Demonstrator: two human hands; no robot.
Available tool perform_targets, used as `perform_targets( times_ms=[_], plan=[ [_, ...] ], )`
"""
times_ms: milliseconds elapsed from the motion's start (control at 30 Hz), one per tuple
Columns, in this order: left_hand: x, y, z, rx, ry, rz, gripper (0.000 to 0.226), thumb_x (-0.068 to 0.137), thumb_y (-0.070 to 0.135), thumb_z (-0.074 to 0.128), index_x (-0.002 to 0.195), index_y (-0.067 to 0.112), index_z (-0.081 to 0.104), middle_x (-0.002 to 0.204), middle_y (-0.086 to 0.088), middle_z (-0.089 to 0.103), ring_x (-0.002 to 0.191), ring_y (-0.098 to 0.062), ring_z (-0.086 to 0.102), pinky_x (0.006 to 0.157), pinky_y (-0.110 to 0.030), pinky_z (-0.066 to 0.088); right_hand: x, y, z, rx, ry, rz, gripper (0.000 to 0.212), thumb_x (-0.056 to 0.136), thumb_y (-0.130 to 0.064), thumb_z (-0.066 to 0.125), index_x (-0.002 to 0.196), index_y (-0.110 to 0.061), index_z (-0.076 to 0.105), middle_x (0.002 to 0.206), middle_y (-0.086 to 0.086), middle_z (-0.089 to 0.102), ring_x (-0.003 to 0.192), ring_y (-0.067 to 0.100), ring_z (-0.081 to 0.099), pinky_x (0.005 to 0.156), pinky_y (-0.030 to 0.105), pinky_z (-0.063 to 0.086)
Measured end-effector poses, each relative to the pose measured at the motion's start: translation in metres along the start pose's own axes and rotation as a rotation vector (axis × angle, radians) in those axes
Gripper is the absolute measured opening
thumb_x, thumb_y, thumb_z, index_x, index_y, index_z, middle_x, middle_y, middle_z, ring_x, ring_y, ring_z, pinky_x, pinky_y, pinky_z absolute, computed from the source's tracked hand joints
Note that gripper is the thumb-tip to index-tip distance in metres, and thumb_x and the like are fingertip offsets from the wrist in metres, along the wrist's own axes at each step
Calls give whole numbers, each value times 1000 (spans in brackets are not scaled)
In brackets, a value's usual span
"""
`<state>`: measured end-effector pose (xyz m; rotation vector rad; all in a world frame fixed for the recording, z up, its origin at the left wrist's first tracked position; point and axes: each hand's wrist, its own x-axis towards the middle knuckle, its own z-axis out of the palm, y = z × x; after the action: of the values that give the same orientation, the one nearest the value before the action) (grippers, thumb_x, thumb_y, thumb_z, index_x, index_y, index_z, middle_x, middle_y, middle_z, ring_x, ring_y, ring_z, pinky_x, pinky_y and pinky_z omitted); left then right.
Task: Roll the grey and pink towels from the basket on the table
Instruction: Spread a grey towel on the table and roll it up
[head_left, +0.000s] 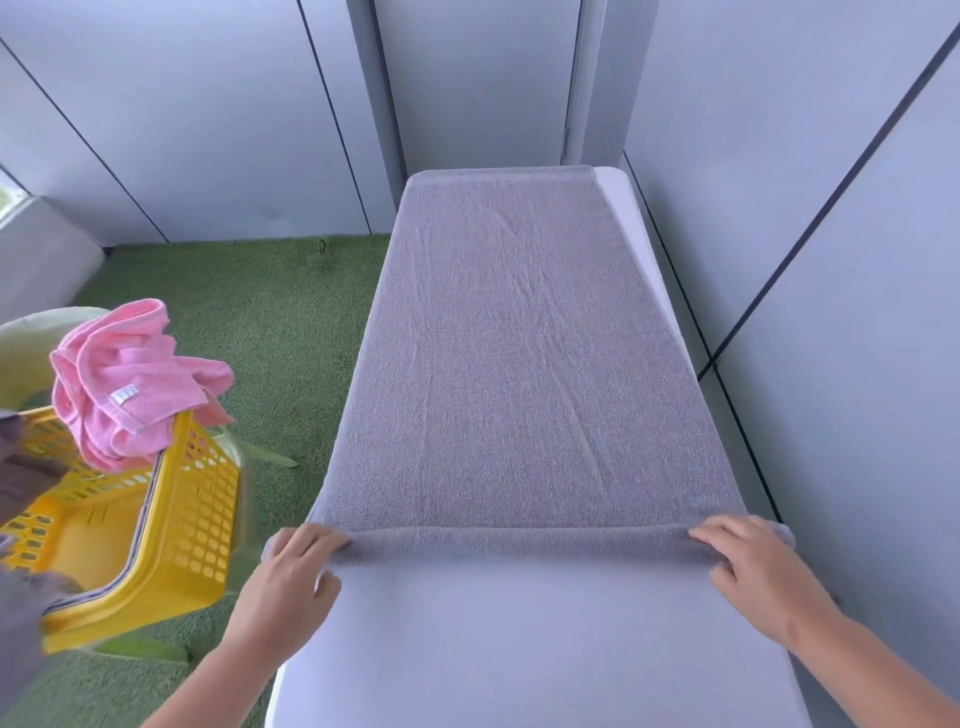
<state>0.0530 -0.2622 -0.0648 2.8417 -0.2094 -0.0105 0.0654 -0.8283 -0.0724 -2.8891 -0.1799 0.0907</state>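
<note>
Your left hand (288, 577) and right hand (748, 569) each curl closed over an end of the rolled near edge of the flat grey terry towel (524, 364), spread toward 12 o'clock across the white table (519, 649). At 9 o'clock, the crumpled pink towel (130, 384) drapes over the yellow perforated plastic basket (192, 499).

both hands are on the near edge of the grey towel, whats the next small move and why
Probably push both hands forward together to turn the roll over once more. The grey towel lies flat along the table, with only its near edge curled into a thin roll. The left hand and right hand press on its two ends, so an even push should keep it straight.
</note>
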Motion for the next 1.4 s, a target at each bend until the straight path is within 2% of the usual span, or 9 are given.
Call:
perform_targets(
  times_ms=[333, 500, 633, 767, 967, 1033, 1200, 1300, 1400],
  plan=[
    [10, -12, -4, 120, -21, 58, 28, 82, 39, 45, 89, 32, 72, 82, 20, 53, 82, -15, 41, 67, -35, 49, 15, 3, -15, -80, -164, 3, 19, 90, -22, 57, 94, -31, 73, 89, -19, 49, 89, 7, 36, 75, 33, 48],
    [16, -7, 2, 0, 59, -69, 34, 88, 36, 42, 98, 27, 73, 88, 12, 45, 82, -18, 52, 61, -35, 50, 20, -3, -6, 46, -80, 119, 30, 89, -12, 59, 110, -31, 70, 95, -14, 50, 86, 12, 56, 79, 42, 49],
    [15, 3, 5, 1, 56, -20, 33, 82, 20, 44, 103, 26, 68, 101, 14, 54, 93, -16, 54, 65, -37, 51, 20, -5, -1, 18, 73, 1, 39, 76, 0, 63, 102, -30, 66, 97, -17, 54, 85, 14, 56, 84, 36, 39],
    [10, -2, 4, 120, -51, 40, 46, 77, 43, 48, 116, 30, 70, 116, 20, 61, 105, -15, 52, 81, -40, 50, 18, -6, 2, -89, 25, -43, 47, 65, -10, 81, 110, -20, 73, 106, -12, 64, 101, 13, 46, 83, 33, 48],
    [15, -5, 1, 166, -80, 43, 35, 76, 44, 48, 100, 32, 71, 90, 21, 60, 92, -16, 50, 71, -33, 43, 28, -11, -9, -166, -72, -16, 8, 75, -24, 63, 76, -28, 70, 71, -19, 51, 80, 14, 45, 65, 37, 48],
    [11, -6, 0, 167, -79, 65, 29, 75, 42, 48, 93, 31, 69, 85, 20, 56, 90, -15, 49, 70, -29, 40, 25, -9, -14, -163, -147, -18, 15, 83, -29, 57, 70, -27, 64, 72, -18, 44, 82, 9, 38, 66, 34, 48],
    [7, -10, 3, 174, -76, 62, 23, 80, 42, 44, 84, 33, 65, 90, 17, 49, 89, -16, 50, 71, -30, 39, 29, -7, -20, -61, -287, 49, 28, 94, -28, 48, 102, -36, 73, 94, -16, 47, 92, 5, 46, 78, 30, 48],
    [18, -8, -1, 191, -23, 20, 27, 84, 44, 45, 96, 34, 68, 93, 12, 48, 87, -18, 50, 68, -35, 45, 36, -14, -20, 27, -221, 146, 29, 91, -22, 52, 111, -35, 68, 100, -13, 50, 85, 8, 60, 76, 36, 51],
    [25, -1, -2, 65, 56, -36, 29, 90, 40, 42, 105, 30, 65, 93, 12, 47, 88, -17, 53, 62, -34, 46, 38, -17, -16, 38, -25, 143, 24, 85, -9, 61, 94, -31, 63, 94, -15, 53, 71, 10, 58, 73, 37, 48]
  ],
)
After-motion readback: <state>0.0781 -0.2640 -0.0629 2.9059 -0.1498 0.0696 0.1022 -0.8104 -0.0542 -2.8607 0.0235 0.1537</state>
